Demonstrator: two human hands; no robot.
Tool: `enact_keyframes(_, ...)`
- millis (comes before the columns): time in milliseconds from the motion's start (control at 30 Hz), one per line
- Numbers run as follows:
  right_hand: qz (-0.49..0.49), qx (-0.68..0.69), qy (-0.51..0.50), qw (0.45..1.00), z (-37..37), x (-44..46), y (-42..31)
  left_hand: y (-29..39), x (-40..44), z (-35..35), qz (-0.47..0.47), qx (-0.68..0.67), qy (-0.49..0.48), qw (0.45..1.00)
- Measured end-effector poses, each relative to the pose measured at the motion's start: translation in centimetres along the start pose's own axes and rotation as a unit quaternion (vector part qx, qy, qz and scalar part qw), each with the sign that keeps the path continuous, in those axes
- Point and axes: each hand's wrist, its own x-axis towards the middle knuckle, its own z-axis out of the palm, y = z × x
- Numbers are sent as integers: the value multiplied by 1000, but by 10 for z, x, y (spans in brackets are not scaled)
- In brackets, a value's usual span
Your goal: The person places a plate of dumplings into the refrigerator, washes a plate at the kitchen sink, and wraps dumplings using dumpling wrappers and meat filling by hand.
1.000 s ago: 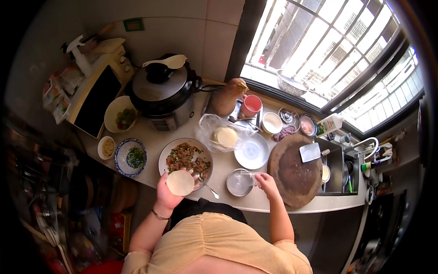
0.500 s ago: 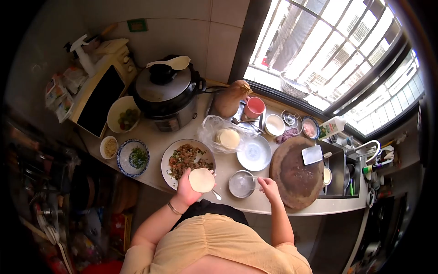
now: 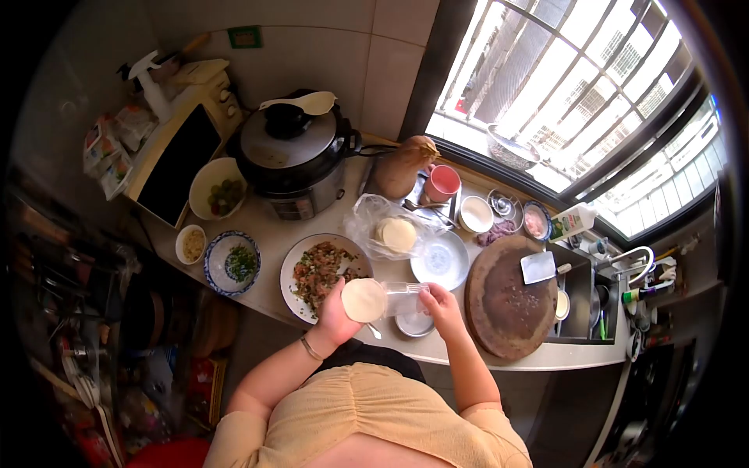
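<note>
On the palm side of my left hand [image 3: 334, 317] lies a round, pale dough wrapper [image 3: 363, 300], held by the fingers. My right hand [image 3: 441, 310] pinches a clear plastic piece [image 3: 403, 299], see-through and partly blurred, which reaches across to the wrapper's right edge. Its exact kind I cannot make out. Below it, a small metal bowl [image 3: 414, 324] is partly covered from view. Behind my left hand sits a plate [image 3: 292, 299] of chopped filling [image 3: 318, 269], with a spoon handle [image 3: 374, 331] near its front. More round wrappers [image 3: 396, 234] are stacked in a plastic bag [image 3: 365, 220].
A round wooden chopping board [image 3: 507, 312] with a cleaver [image 3: 538, 267] on it lies to the right, beside the sink [image 3: 581, 316]. A pale plate [image 3: 441, 261] stands behind the metal bowl. Left are a bowl of chopped greens [image 3: 232, 264] and a pressure cooker [image 3: 300, 175].
My right hand has moved up and left from the metal bowl, bringing the clear plastic piece to the wrapper. My left hand has shifted slightly right with the wrapper.
</note>
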Motion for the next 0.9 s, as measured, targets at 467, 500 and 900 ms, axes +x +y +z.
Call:
enact_keyframes(467, -124, -440, 105, 883, 44, -2, -16, -7, 1, -8, 31, 31, 3, 999)
enact_keyframes(500, -146, -460, 107, 869, 48, -1, -17, -7, 0, -7, 29, 29, 2, 999)
enact_keyframes(900, -284, -587, 80, 754, 82, 6, -34, -5, -3, -8, 14, -44, -84, 995)
